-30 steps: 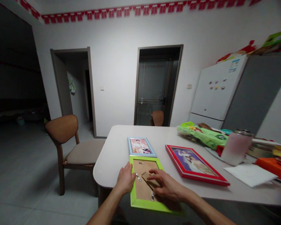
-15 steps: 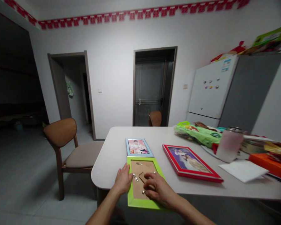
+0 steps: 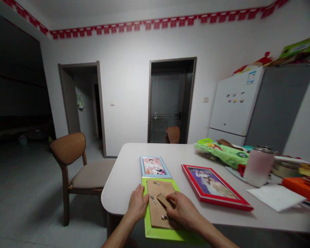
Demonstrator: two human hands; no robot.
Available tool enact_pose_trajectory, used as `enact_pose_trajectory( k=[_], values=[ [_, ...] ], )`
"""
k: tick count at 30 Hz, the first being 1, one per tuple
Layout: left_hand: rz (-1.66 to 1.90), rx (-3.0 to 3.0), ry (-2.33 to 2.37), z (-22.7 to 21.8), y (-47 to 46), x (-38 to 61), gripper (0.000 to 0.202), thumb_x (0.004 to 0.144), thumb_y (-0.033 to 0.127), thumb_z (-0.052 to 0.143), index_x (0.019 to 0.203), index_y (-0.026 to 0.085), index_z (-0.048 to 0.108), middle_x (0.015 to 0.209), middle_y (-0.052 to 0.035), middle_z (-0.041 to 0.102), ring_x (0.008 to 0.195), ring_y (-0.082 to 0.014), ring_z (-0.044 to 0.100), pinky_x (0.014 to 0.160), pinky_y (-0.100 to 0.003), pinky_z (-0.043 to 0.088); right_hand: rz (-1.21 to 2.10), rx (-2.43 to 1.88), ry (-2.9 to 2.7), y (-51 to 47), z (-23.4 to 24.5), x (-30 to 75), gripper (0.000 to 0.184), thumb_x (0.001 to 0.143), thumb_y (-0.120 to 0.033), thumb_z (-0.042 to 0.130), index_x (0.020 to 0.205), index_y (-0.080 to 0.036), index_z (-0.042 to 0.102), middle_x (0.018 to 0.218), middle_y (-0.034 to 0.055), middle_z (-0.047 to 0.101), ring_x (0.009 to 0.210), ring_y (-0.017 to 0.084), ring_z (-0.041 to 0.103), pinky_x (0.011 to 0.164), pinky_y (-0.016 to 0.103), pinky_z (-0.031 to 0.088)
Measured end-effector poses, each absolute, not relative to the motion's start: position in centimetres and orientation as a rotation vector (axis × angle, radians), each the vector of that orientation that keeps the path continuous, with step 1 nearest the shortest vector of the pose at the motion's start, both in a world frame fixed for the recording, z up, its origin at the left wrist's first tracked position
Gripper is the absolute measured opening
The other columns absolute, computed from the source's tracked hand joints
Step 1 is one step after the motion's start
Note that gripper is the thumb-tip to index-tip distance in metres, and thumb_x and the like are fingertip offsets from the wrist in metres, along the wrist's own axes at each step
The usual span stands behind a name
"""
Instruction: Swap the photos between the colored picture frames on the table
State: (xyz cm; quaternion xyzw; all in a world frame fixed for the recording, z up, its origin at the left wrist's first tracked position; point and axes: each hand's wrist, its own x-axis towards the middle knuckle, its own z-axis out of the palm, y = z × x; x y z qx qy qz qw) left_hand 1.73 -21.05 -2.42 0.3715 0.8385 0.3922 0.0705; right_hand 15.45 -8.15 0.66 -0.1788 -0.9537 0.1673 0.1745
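A lime-green picture frame point(image 3: 158, 234) lies face down at the table's near edge, partly over it. Its brown backing board point(image 3: 157, 210) carries small metal clips and a stand flap, and sits slightly askew with its lower part raised. My left hand point(image 3: 138, 205) holds the frame's left side, thumb toward the board. The fingers of my right hand point(image 3: 183, 210) pinch the flap on the board's right half; the fingertips are partly hidden. A light-blue picture frame point(image 3: 142, 168) touches the green one's far edge. To the right lies a red picture frame point(image 3: 205, 199), photo up.
On the white table point(image 3: 126, 162), the right side holds a green plastic bag point(image 3: 224, 153), a pink frosted jar point(image 3: 258, 167), white paper point(image 3: 276, 196) and an orange box point(image 3: 303, 189). A wooden chair point(image 3: 93, 175) stands left, a fridge point(image 3: 232, 110) behind.
My right hand has closed on the flap, and the backing board has lifted and shifted within the green frame. The camera view has tilted up slightly.
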Motion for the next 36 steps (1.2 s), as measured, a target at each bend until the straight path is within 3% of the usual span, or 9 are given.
enact_pose_trajectory(
  k=[3, 7, 12, 17, 20, 24, 27, 31, 36],
  values=[
    [1.425, 1.028, 2.42, -2.0, -20.9, 1.8, 0.043, 0.077, 0.028, 0.037, 0.116, 0.01, 0.038, 0.122, -0.011, 0.044, 0.112, -0.0172, 0.039, 0.094, -0.026, 0.027, 0.453, -0.477, -2.686, -9.0, 2.2, 14.9, 0.016, 0.062, -0.022, 0.047, 0.069, -0.019, 0.062, 0.075, 0.0051, 0.06, 0.069, 0.015, 0.052, 0.061, 0.021, 0.036],
    [1.687, 0.927, 2.191, -1.1, -21.6, 1.1, 0.038, 0.076, 0.023, 0.039, 0.113, 0.014, 0.038, 0.104, -0.0071, 0.059, 0.087, -0.0149, 0.057, 0.075, -0.023, 0.044, 0.482, -0.368, -2.65, -11.5, 4.3, 13.6, 0.019, 0.065, -0.027, 0.049, 0.076, -0.02, 0.063, 0.079, 0.0054, 0.059, 0.074, 0.016, 0.052, 0.065, 0.022, 0.037],
    [1.849, 0.753, 2.057, -0.6, -25.4, -1.9, 0.028, 0.073, 0.026, 0.047, 0.099, 0.013, 0.048, 0.092, -0.0075, 0.063, 0.077, -0.0168, 0.061, 0.065, -0.025, 0.047, 0.582, -0.341, -2.612, -10.3, 3.9, 13.7, 0.038, 0.073, -0.038, 0.042, 0.101, -0.017, 0.057, 0.094, 0.0088, 0.058, 0.085, 0.018, 0.052, 0.074, 0.026, 0.037],
    [1.75, 0.67, 2.123, -1.6, -28.7, -4.4, 0.022, 0.071, 0.021, 0.047, 0.089, 0.01, 0.054, 0.084, -0.0081, 0.066, 0.072, -0.0184, 0.062, 0.061, -0.025, 0.047, 0.437, -0.714, -2.69, -4.9, 0.0, 15.4, 0.042, 0.071, -0.032, 0.041, 0.104, -0.01, 0.055, 0.093, 0.0145, 0.059, 0.083, 0.022, 0.055, 0.073, 0.029, 0.037],
    [1.621, 0.65, 2.274, -2.2, -29.2, -5.1, 0.024, 0.071, 0.017, 0.045, 0.092, 0.008, 0.053, 0.086, -0.0086, 0.065, 0.074, -0.0188, 0.061, 0.063, -0.025, 0.046, 0.371, -0.824, -2.716, -3.5, -1.5, 16.0, 0.044, 0.068, -0.03, 0.043, 0.107, -0.009, 0.051, 0.093, 0.0156, 0.059, 0.082, 0.023, 0.056, 0.071, 0.03, 0.038],
    [1.426, 0.611, 2.585, -2.0, -29.2, -5.4, 0.05, 0.067, 0.015, 0.051, 0.115, 0.006, 0.038, 0.096, -0.0128, 0.061, 0.089, -0.0227, 0.056, 0.076, -0.03, 0.04, 0.361, -0.875, -2.738, -3.4, -1.8, 16.0, 0.043, 0.066, -0.022, 0.041, 0.106, -0.008, 0.049, 0.09, 0.0165, 0.061, 0.082, 0.024, 0.057, 0.067, 0.029, 0.038],
    [1.283, 0.673, 2.747, -1.3, -29.1, -5.0, 0.058, 0.064, 0.013, 0.053, 0.119, 0.006, 0.035, 0.108, -0.0169, 0.054, 0.102, -0.0264, 0.048, 0.087, -0.036, 0.032, 0.421, -0.911, -2.705, -3.3, -1.6, 15.8, 0.043, 0.064, -0.019, 0.041, 0.103, -0.006, 0.05, 0.088, 0.0177, 0.062, 0.081, 0.025, 0.058, 0.066, 0.03, 0.039],
    [1.217, 0.878, 2.811, -0.1, -27.9, -2.5, 0.051, 0.067, 0.013, 0.048, 0.116, 0.005, 0.038, 0.122, -0.0165, 0.042, 0.115, -0.0228, 0.035, 0.097, -0.033, 0.02, 0.874, -0.99, -2.434, -3.1, -1.0, 15.8, 0.056, 0.06, -0.018, 0.043, 0.114, -0.003, 0.041, 0.1, 0.0192, 0.058, 0.084, 0.023, 0.057, 0.071, 0.03, 0.04],
    [1.249, 1.253, 2.6, 0.5, -24.1, 4.6, 0.05, 0.066, 0.024, 0.053, 0.114, 0.015, 0.044, 0.119, -0.006, 0.047, 0.112, -0.0167, 0.039, 0.096, -0.025, 0.028, 1.94, -0.865, -1.771, -4.6, 0.7, 16.4, 0.072, 0.062, -0.019, 0.04, 0.129, -0.017, 0.014, 0.085, 0.0074, 0.064, 0.055, 0.017, 0.059, 0.054, 0.03, 0.045]
  ],
)
